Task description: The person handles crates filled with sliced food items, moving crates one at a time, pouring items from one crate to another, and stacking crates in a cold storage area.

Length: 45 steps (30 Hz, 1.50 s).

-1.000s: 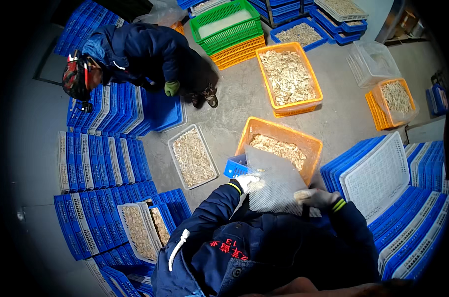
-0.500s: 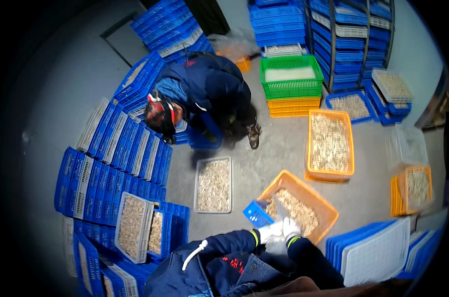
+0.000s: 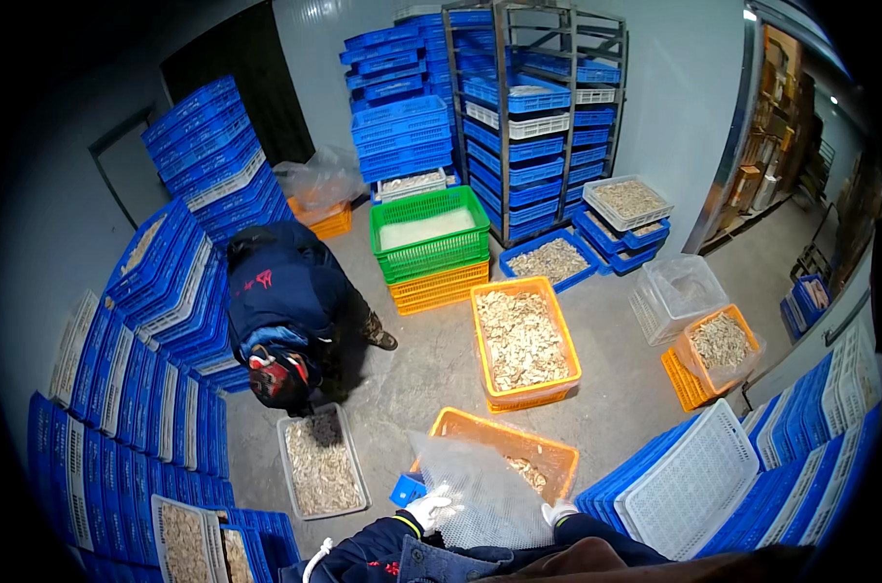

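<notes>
A translucent white mesh sheet point(image 3: 484, 491) is spread between my hands, over the near part of an orange crate point(image 3: 465, 425). White-gloved, my left hand point(image 3: 429, 509) holds the sheet's left side, its fingers against the mesh. On the other side my right hand point(image 3: 557, 511), also gloved, grips the right edge, partly hidden by the sleeve. Pale beige flakes point(image 3: 526, 472) show in the crate beyond the sheet, which hides the others. By my left hand is a small blue plastic piece point(image 3: 408, 489), perhaps a tray's corner.
At the left a co-worker point(image 3: 290, 301) bends over a white tray point(image 3: 363, 476) of flakes. A full orange crate point(image 3: 572, 350) stands ahead, with a green crate point(image 3: 431, 257) behind it. Blue trays point(image 3: 130, 418) are stacked at left; a white tray point(image 3: 689, 476) leans at right.
The bunched mesh sheet is now opened out, my hands having moved apart. My view has tilted up and turned right. The co-worker now reaches to the white tray of flakes.
</notes>
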Each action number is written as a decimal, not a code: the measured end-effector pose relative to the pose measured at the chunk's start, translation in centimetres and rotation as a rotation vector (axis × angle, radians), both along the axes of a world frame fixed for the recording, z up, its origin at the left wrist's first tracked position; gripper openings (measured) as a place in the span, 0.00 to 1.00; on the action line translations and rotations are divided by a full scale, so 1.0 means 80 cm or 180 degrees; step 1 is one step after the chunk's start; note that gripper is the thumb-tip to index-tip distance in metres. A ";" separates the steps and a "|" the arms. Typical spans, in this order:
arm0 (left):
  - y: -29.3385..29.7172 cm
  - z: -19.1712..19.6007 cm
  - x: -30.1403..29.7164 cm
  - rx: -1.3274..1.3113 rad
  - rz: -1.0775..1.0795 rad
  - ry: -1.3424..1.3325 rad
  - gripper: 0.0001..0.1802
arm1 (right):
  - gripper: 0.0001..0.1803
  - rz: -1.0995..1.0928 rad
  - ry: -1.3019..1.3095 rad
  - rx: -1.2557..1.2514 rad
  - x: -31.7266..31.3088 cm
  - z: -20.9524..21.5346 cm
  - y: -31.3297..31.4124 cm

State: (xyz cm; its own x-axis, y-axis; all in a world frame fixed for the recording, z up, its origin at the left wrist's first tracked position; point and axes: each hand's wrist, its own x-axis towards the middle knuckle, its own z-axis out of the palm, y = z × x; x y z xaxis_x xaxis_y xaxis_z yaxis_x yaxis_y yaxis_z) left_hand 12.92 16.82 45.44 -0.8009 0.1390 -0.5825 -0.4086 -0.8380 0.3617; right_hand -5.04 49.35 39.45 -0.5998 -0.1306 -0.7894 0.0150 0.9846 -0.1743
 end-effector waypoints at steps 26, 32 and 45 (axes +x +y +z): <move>0.009 -0.040 0.043 -0.2319 -0.1639 -0.0584 0.13 | 0.16 -0.1656 -0.1496 -0.1978 0.025 -0.063 0.147; 0.011 0.049 -0.006 -0.0459 0.0455 -0.1409 0.46 | 0.18 -0.3365 -0.3723 -0.2819 0.020 -0.002 0.140; -0.053 0.016 0.001 -0.0105 0.0254 -0.1771 0.38 | 0.21 -0.2319 -0.3315 -0.2916 0.052 -0.015 0.132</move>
State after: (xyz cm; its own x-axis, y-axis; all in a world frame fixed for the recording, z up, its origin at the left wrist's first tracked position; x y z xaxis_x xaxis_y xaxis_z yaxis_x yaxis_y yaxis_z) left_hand 13.00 12.57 46.73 -0.3789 0.0652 -0.9231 -0.4812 -0.8659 0.1364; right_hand -0.91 59.88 38.28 -0.0070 -0.7158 -0.6982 0.9128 0.2806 -0.2968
